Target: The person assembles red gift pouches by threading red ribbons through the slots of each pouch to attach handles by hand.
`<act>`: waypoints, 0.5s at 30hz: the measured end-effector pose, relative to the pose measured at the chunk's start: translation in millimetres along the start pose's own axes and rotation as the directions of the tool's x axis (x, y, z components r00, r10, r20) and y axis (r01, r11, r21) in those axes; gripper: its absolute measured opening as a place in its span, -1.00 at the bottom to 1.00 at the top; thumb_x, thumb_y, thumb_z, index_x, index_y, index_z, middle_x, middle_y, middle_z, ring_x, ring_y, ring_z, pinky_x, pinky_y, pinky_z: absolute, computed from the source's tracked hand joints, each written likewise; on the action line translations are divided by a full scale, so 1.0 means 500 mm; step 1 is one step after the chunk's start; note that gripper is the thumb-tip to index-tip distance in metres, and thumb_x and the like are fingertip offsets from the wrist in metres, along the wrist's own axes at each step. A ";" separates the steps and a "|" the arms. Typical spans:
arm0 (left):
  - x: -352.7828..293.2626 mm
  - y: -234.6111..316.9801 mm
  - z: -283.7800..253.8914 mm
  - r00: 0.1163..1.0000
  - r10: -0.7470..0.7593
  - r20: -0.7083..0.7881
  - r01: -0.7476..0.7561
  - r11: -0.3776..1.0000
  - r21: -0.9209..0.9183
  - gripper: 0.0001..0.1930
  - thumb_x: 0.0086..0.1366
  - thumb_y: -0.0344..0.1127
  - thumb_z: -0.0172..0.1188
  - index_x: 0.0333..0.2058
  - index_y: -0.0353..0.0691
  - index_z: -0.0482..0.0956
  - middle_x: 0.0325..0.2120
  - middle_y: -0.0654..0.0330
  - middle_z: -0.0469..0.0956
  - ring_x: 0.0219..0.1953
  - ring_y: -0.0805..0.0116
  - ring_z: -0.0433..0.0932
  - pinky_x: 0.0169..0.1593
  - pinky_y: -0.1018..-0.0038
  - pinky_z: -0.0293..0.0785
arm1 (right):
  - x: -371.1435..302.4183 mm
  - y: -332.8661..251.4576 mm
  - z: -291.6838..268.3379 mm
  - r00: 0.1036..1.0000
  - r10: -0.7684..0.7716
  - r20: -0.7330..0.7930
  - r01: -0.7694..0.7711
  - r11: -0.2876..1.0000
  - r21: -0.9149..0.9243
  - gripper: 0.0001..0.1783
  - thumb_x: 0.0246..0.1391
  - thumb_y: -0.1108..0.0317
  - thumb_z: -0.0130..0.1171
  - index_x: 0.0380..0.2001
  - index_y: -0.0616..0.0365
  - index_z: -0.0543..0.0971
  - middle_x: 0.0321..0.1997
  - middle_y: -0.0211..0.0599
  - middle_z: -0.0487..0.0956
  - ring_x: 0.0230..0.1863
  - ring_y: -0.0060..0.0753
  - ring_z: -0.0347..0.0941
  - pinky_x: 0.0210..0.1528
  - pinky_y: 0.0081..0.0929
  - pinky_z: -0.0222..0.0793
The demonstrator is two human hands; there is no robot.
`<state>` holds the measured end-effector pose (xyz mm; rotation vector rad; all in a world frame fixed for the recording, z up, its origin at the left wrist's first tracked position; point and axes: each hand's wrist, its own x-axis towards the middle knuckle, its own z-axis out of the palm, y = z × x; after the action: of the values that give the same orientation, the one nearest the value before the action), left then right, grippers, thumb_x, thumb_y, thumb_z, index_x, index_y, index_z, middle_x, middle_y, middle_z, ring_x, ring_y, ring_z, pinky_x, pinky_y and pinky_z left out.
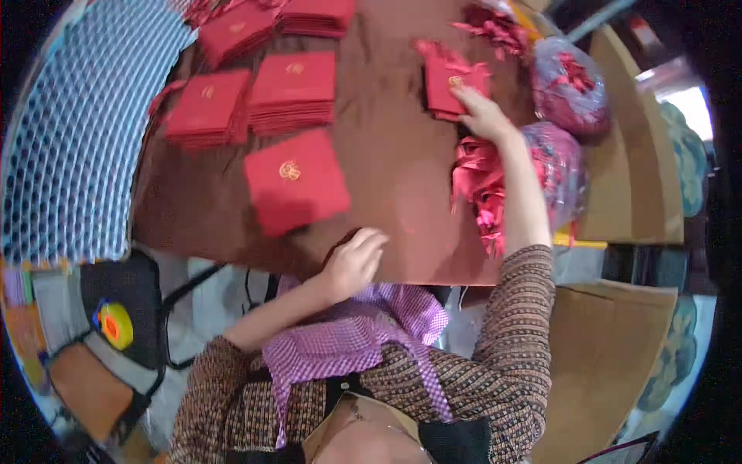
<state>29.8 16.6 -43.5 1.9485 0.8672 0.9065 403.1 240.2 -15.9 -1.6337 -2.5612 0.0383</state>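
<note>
My right hand (485, 116) reaches to the far right of the table and closes on the near edge of a small pile of red pouches (446, 94), with the thumb side over the top one. That top pouch bears a gold emblem, and red ribbons trail from the pile's far end. Nearer to me, my left hand (355, 265) hovers by the table's front edge, fingers loosely extended and holding nothing. Just beyond it, a single flat red square pouch (297, 182) with a gold emblem lies slightly turned. Some motion blur softens both hands.
Stacks of red pouches (292, 87) stand at the back left of the brown table (379, 178). Loose red ribbons (478, 176) and plastic-wrapped red bundles (572, 85) line the right side, beside cardboard boxes (618, 332). A blue patterned sheet (85, 131) borders the left.
</note>
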 end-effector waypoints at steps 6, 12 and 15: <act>0.072 0.051 -0.156 0.907 0.420 -0.012 -0.388 0.848 0.360 -0.87 0.12 -0.40 0.12 -0.38 -0.35 0.51 -0.32 -0.03 0.52 -0.25 0.02 0.51 -0.15 0.20 0.43 | -0.036 -0.100 -0.081 0.986 0.007 -0.165 -0.038 0.982 -0.186 -0.29 -0.04 0.32 0.22 0.22 0.11 0.27 0.31 -0.05 0.24 0.32 0.01 0.14 0.31 -0.26 0.10; 0.159 -0.077 -0.321 0.984 -0.070 -0.163 0.170 0.637 0.752 -0.60 0.06 -0.14 0.28 -0.26 -0.35 0.49 -0.27 -0.04 0.53 -0.16 -0.03 0.47 -0.12 0.12 0.37 | -0.192 -0.244 -0.114 0.917 0.202 -0.344 -0.114 0.959 0.260 -0.70 -0.05 0.47 0.22 -0.18 0.25 0.53 -0.13 -0.04 0.53 -0.03 -0.01 0.44 0.02 -0.30 0.34; 0.160 -0.118 -0.325 0.986 -0.158 -0.057 0.138 0.568 0.811 -0.57 0.05 -0.08 0.29 -0.21 -0.28 0.55 -0.36 -0.05 0.54 -0.22 -0.07 0.50 -0.18 0.12 0.42 | -0.297 -0.309 -0.096 0.870 0.346 -0.352 -0.251 0.924 0.288 -0.82 -0.08 0.48 0.24 -0.35 0.26 0.54 -0.31 -0.08 0.54 -0.20 -0.02 0.46 -0.13 -0.25 0.36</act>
<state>-78.1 168.5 -3.4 2.5813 1.6197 0.3656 330.5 38.7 32.7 -1.7226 -1.9099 0.0275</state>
